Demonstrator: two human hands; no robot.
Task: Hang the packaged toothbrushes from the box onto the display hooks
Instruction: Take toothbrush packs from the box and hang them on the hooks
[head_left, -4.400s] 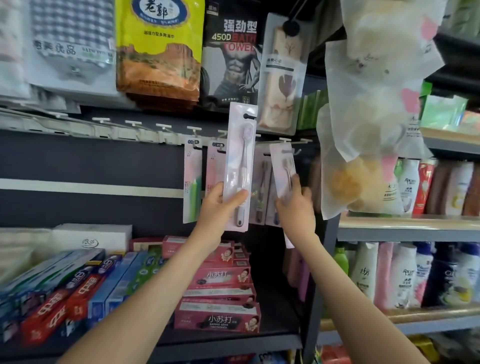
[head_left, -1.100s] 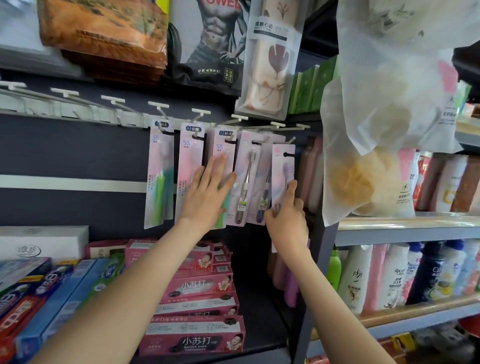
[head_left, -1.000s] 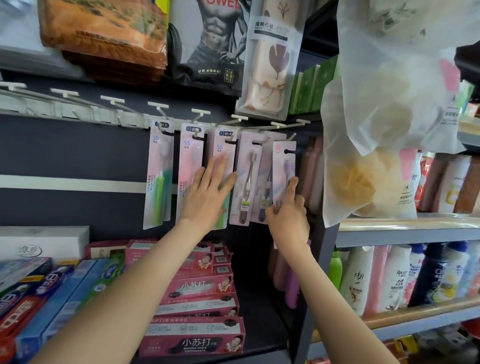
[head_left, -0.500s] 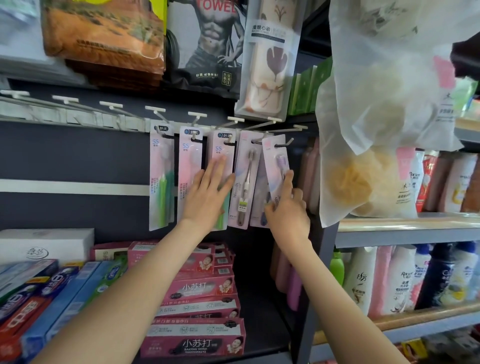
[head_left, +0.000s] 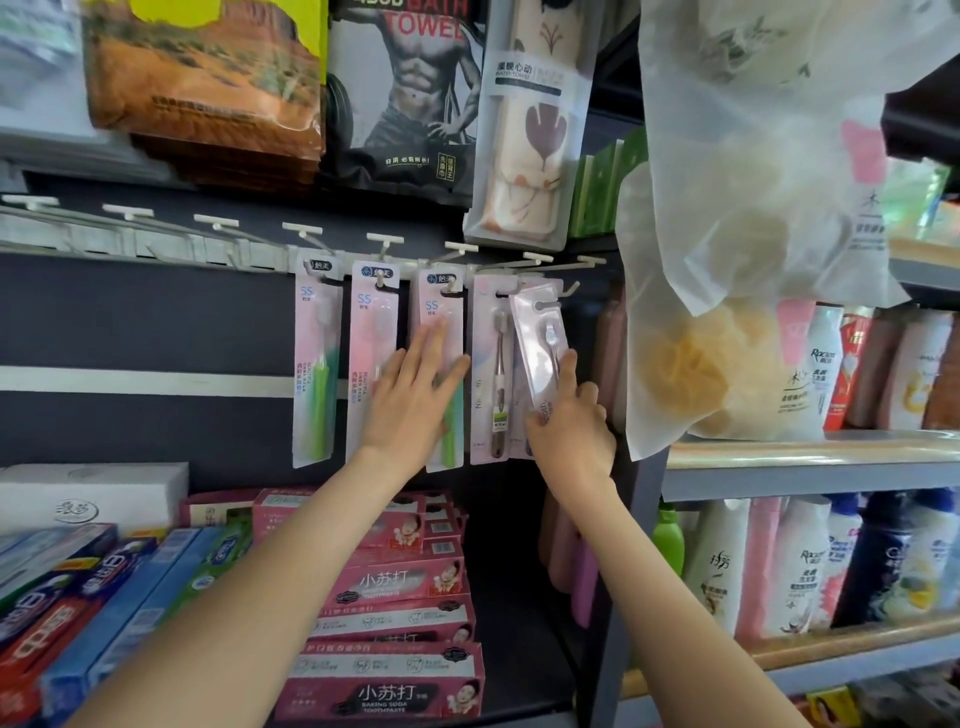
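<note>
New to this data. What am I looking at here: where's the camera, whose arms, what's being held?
No machine here: a person wears one wide-angle camera on the head, so the single view looks forward and down along both bare arms at a shop shelf. The left hand lies flat, fingers straight, against the hanging toothbrush packs. The right hand pinches the bottom of a tilted toothbrush pack, its hole up by the display hooks; whether it is threaded on, I cannot tell. Toothpaste boxes lie on the shelf below, bath towel packs hang above, and bottles stand on the right.
</note>
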